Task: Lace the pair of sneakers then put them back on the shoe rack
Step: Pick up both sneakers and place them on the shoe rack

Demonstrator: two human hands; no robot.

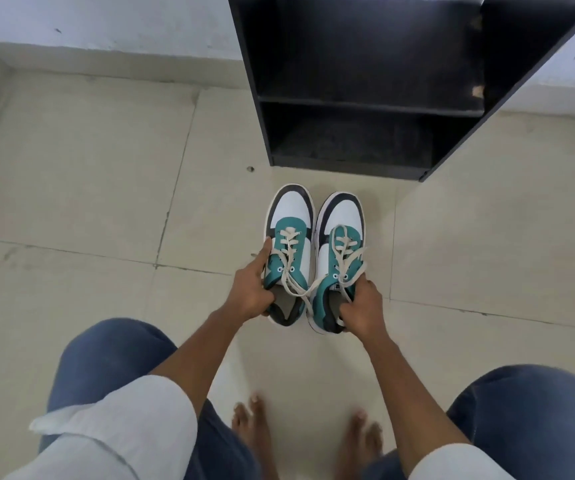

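Two teal, white and black sneakers stand side by side on the tiled floor, toes pointing at the shoe rack (365, 105). My left hand (249, 292) grips the left sneaker (291, 216) at its collar, with a finger along its outer side. My right hand (362, 308) holds the right sneaker (343, 216) at its collar. Cream laces run through the lower eyelets of both shoes, and their loose ends trail across the openings. The rack is black, with two empty shelves in view, and stands just beyond the toes.
The floor (89, 168) is beige tile. A pale wall (106, 26) runs behind the rack. My knees in blue jeans (106, 351) and my bare feet (251, 427) fill the lower part of the view.
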